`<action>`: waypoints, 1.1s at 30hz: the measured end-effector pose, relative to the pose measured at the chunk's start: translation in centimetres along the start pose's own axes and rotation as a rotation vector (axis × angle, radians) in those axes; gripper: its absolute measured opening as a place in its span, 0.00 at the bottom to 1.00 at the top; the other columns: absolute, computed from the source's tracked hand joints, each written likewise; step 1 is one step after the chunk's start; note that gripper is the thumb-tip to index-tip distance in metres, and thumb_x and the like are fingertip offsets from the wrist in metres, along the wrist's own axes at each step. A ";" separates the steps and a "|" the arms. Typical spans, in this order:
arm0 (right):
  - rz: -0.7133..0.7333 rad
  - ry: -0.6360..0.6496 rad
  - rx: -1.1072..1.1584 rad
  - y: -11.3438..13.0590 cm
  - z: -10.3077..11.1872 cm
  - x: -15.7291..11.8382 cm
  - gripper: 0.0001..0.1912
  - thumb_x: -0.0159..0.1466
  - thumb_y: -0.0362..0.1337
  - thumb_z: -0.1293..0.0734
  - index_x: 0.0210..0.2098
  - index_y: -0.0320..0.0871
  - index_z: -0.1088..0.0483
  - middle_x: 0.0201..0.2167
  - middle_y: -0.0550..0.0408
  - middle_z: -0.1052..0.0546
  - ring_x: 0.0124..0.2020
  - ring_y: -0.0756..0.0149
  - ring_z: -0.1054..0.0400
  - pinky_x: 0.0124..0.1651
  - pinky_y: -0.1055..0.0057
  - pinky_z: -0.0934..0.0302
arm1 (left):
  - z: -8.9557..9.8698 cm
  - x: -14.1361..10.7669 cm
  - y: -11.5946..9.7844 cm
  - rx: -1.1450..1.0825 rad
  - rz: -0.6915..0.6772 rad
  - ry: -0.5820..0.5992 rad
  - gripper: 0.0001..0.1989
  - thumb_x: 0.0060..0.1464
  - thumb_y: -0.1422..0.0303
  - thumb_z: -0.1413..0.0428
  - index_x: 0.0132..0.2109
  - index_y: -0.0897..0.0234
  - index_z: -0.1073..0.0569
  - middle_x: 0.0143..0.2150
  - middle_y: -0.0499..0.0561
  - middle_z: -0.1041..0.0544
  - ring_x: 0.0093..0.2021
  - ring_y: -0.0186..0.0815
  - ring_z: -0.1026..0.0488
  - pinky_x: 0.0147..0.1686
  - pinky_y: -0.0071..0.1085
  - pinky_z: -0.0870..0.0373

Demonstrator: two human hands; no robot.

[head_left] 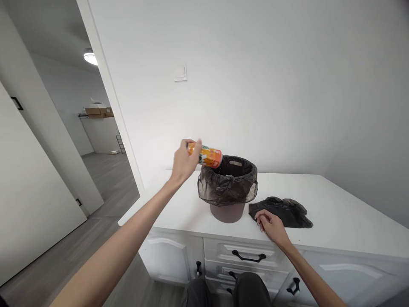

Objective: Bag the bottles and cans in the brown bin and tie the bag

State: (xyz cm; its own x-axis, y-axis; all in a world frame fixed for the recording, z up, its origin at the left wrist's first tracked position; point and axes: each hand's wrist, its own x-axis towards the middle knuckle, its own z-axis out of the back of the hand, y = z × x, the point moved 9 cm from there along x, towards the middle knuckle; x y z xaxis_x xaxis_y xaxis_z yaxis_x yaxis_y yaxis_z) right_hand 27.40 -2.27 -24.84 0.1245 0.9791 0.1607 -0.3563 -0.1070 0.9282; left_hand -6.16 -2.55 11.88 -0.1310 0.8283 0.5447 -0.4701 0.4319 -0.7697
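Observation:
My left hand (186, 161) is closed around a beverage can (211, 157) with an orange printed label. It holds the can on its side, tipped slightly down, with the far end at the rim of a brown trash bin (227, 214). A dark translucent garbage bag (228, 187) lines the bin and folds out over its rim. My right hand (272, 227) rests near the cabinet's front edge, fingers loosely curled with nothing visible in them. Its knuckles lie against a crumpled black plastic bag (287, 213) spread flat to the right of the bin.
The bin stands on a white cabinet top (338, 217) against a white wall with a light switch (180, 73). Below are drawers with black handles (248, 257), close to my knees (252, 290). On the left, a doorway opens to a room with cardboard boxes (99, 112).

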 end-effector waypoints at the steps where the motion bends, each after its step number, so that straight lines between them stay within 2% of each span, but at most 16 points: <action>1: 0.000 0.001 0.006 0.0 0.0 0.1 0.13 0.62 0.44 0.40 0.35 0.44 0.27 0.25 0.57 0.26 0.21 0.67 0.35 0.27 0.70 0.43 | -1.9 0.1 -0.7 0.012 -0.035 0.043 0.18 0.63 0.50 0.46 0.44 0.61 0.30 0.41 0.53 0.21 0.37 0.39 0.24 0.36 0.33 0.28; 3: 0.001 0.005 0.012 0.3 0.0 0.1 0.13 0.62 0.44 0.40 0.35 0.44 0.27 0.25 0.57 0.25 0.21 0.67 0.34 0.28 0.71 0.42 | -5.7 0.6 -0.9 0.033 -0.083 0.140 0.18 0.63 0.50 0.45 0.44 0.61 0.30 0.43 0.54 0.21 0.42 0.41 0.23 0.44 0.35 0.28; 5: 0.000 0.005 0.013 0.7 0.1 0.1 0.13 0.61 0.44 0.41 0.35 0.44 0.28 0.25 0.57 0.25 0.21 0.67 0.33 0.28 0.71 0.41 | -9.1 1.4 0.3 0.066 -0.099 0.227 0.20 0.62 0.49 0.44 0.45 0.63 0.30 0.46 0.58 0.20 0.46 0.43 0.23 0.48 0.37 0.29; 6: 0.001 0.006 0.016 1.0 0.1 0.0 0.13 0.61 0.44 0.41 0.34 0.44 0.28 0.25 0.57 0.25 0.21 0.67 0.33 0.28 0.71 0.41 | -10.3 1.9 1.3 0.085 -0.105 0.248 0.21 0.62 0.48 0.45 0.46 0.63 0.29 0.47 0.59 0.21 0.48 0.45 0.24 0.50 0.38 0.30; 8: 0.008 0.004 0.033 1.7 0.1 -0.1 0.13 0.61 0.43 0.41 0.34 0.44 0.28 0.25 0.58 0.26 0.21 0.67 0.34 0.27 0.71 0.42 | -11.5 2.7 3.2 0.117 -0.137 0.230 0.24 0.64 0.47 0.48 0.48 0.65 0.28 0.49 0.63 0.21 0.52 0.47 0.25 0.52 0.40 0.31; 11: 0.008 -0.001 0.061 2.8 0.1 -0.3 0.12 0.60 0.42 0.41 0.33 0.44 0.28 0.24 0.58 0.27 0.20 0.68 0.35 0.26 0.72 0.43 | -10.6 2.8 5.5 0.138 -0.195 0.160 0.23 0.69 0.50 0.55 0.49 0.64 0.27 0.52 0.62 0.23 0.55 0.46 0.27 0.56 0.42 0.33; 13: 0.005 -0.006 0.068 3.2 0.1 -0.3 0.12 0.59 0.41 0.41 0.32 0.44 0.28 0.24 0.59 0.27 0.19 0.69 0.35 0.26 0.72 0.43 | -9.4 1.7 6.0 0.167 -0.271 0.162 0.19 0.70 0.53 0.55 0.48 0.62 0.27 0.51 0.58 0.22 0.55 0.44 0.28 0.57 0.43 0.34; 17: 0.014 -0.003 0.067 3.3 0.1 -0.3 0.12 0.59 0.41 0.41 0.32 0.44 0.28 0.23 0.59 0.28 0.19 0.69 0.36 0.26 0.72 0.43 | -7.6 -2.6 4.4 0.258 -0.580 0.242 0.13 0.69 0.57 0.51 0.45 0.58 0.26 0.50 0.53 0.23 0.56 0.42 0.30 0.60 0.43 0.36; 20: 0.015 0.001 0.057 2.9 0.1 -0.2 0.12 0.59 0.41 0.41 0.32 0.44 0.28 0.23 0.59 0.27 0.19 0.69 0.35 0.26 0.72 0.43 | -7.2 -5.0 3.6 0.297 -0.699 0.304 0.12 0.65 0.57 0.44 0.48 0.58 0.26 0.57 0.55 0.26 0.63 0.45 0.36 0.64 0.46 0.40; 27: -0.005 0.009 0.030 3.5 -0.1 -0.4 0.13 0.59 0.43 0.40 0.32 0.44 0.27 0.24 0.57 0.26 0.20 0.67 0.34 0.27 0.70 0.41 | -7.0 -5.9 2.7 0.261 -0.675 0.309 0.10 0.62 0.57 0.39 0.44 0.58 0.24 0.59 0.56 0.29 0.62 0.48 0.37 0.64 0.50 0.40; 31: 0.041 0.018 0.040 5.4 -0.3 0.0 0.12 0.60 0.42 0.39 0.31 0.43 0.27 0.25 0.56 0.25 0.19 0.69 0.34 0.27 0.70 0.40 | -6.3 -7.2 1.4 0.264 -0.669 0.263 0.11 0.61 0.56 0.38 0.41 0.58 0.23 0.56 0.56 0.26 0.61 0.48 0.35 0.62 0.49 0.38; 33: 0.053 0.036 0.071 6.7 -0.4 0.6 0.13 0.61 0.44 0.37 0.34 0.42 0.26 0.28 0.54 0.23 0.20 0.69 0.33 0.27 0.70 0.39 | -5.7 -8.1 0.8 0.284 -0.661 0.223 0.11 0.61 0.55 0.38 0.41 0.57 0.22 0.54 0.55 0.25 0.62 0.48 0.36 0.62 0.50 0.39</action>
State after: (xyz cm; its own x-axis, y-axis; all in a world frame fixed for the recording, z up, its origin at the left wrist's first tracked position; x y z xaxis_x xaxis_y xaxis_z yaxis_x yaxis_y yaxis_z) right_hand 24.66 -2.32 -18.63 0.0733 0.9773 0.1987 -0.2950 -0.1691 0.9404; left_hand -0.51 -6.84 4.95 0.4227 0.4940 0.7598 -0.6002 0.7808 -0.1737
